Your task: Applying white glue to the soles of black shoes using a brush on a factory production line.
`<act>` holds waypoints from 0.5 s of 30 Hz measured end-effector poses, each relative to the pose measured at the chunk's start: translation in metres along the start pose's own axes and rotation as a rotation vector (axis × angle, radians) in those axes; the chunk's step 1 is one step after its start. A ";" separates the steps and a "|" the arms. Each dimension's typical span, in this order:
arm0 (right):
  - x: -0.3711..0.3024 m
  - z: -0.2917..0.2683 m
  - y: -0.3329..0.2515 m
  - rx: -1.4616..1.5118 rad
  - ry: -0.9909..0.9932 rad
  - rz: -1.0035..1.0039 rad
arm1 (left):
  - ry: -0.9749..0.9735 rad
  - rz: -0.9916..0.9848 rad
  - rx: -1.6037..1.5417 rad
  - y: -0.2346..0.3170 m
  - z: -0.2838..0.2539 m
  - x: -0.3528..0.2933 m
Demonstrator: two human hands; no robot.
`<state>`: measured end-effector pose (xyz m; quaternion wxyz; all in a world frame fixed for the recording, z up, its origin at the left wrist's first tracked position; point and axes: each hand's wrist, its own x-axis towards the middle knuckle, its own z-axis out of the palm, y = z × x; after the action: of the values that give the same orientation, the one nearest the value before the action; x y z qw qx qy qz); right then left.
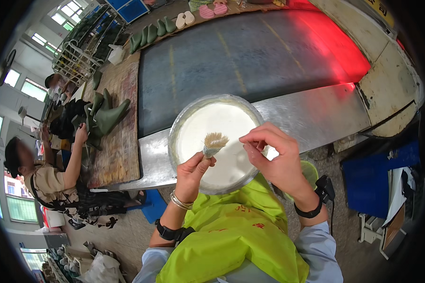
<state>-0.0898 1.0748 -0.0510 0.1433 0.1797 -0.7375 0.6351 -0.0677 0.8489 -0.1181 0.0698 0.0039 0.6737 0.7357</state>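
Fingers of the left hand [193, 173] are closed around a short brush [213, 144], thumb and forefinger pinching it below its pale bristles; the rest of it is hidden in the grip. The brush is over the metal bowl [174, 134], tilted, its bristles pointing toward the bowl's far side, above the smooth white contents [217, 118]. Over the bowl's right part, the right hand [282, 158] is curled with thumb and forefinger tips close together, near the bristles but apart from them; I cannot tell whether anything tiny is pinched there.

Beneath the bowl runs a shiny metal strip [311, 111], and beyond the bowl spreads a dark belt [198, 61] with yellow lines, lit red at its right end. A yellow-green apron [236, 231] lies at the bowl's near side. Just right of the bowl, below the right hand, part of a light green bucket [309, 174] shows.

Left of the bowl, green boots [111, 118] rest on a worn wooden board [118, 160], and a co-worker [49, 179] sits past them with one hand raised near the boots. Well beyond the bowl stand more footwear: a row of green boots [151, 34], white slippers [184, 20] and pink slippers [212, 11].
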 end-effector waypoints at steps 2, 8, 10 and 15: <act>0.003 0.008 -0.001 -0.028 -0.010 -0.029 | -0.022 0.002 -0.067 -0.003 -0.003 -0.003; 0.004 0.025 -0.001 -0.023 -0.083 -0.009 | -0.055 0.012 -0.079 -0.002 -0.008 -0.008; 0.004 0.027 -0.002 -0.069 -0.092 0.005 | -0.059 0.013 -0.093 -0.004 -0.011 -0.009; 0.004 0.028 -0.005 -0.121 -0.127 0.028 | -0.029 0.010 -0.088 0.001 -0.009 -0.011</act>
<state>-0.0910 1.0457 -0.0489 0.0977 0.2004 -0.7845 0.5787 -0.0575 0.8389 -0.1170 0.0759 0.0148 0.6394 0.7650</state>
